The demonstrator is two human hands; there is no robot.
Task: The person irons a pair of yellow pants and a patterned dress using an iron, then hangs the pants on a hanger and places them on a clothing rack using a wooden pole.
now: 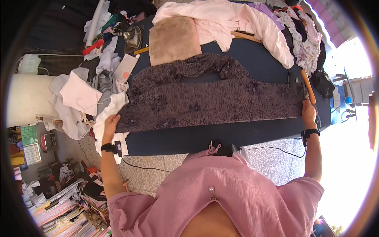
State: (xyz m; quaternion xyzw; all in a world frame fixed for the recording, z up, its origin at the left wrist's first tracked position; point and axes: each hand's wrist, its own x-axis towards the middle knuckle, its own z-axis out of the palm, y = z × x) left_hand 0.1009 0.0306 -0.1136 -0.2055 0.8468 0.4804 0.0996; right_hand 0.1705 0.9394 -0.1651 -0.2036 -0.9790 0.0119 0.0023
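Note:
A dark, purple-brown patterned fabric [207,102] lies stretched sideways across a dark blue padded ironing table [183,142]. Its far part is bunched into folds. My left hand [111,124] grips the near left corner, above a white cloth [118,103]. At the opposite end, my right hand [308,112] pinches the fabric's right edge. Just beyond that hand stands an iron [297,86] with a wooden handle; its base is partly hidden, and I cannot tell whether it touches the fabric.
A stained beige pressing cloth [174,38] and pale pink fabric [222,17] lie along the far side. A second iron [132,37] rests at the far left, near loose cloths and papers. Printed garments [306,38] are heaped at far right. A cable [275,148] hangs near me.

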